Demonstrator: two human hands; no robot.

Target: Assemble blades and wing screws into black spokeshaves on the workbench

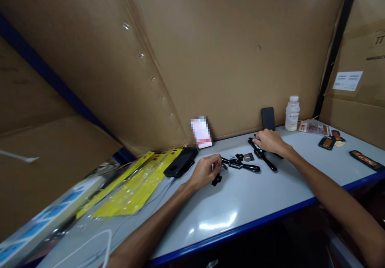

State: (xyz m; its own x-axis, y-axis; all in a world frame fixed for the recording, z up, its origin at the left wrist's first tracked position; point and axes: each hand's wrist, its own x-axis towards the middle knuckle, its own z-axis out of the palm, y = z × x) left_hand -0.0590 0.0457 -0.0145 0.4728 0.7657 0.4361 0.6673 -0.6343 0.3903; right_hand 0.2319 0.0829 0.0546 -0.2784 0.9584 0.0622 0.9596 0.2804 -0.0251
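Observation:
My left hand (207, 169) is closed in a pinch above the table, with a small greyish metal piece (224, 166) at its fingertips; its exact kind is unclear. Just right of it lies a black spokeshave (236, 163), one handle end reaching toward my fingers. A black cap plate (216, 179) rests below that hand. Behind the spokeshave are another black plate (240, 156), a grey blade (248, 157) and small screws. My right hand (270, 140) is closed at the far end of a second black spokeshave (262, 154). Another black handle (277, 155) shows partly under the right wrist.
Yellow packaging (129, 191) and a black power bank (181, 162) with a white cable lie at left. A lit phone (201, 132) and a dark phone (268, 118) lean on the cardboard wall. A white bottle (292, 113) and small packets (327, 142) stand right.

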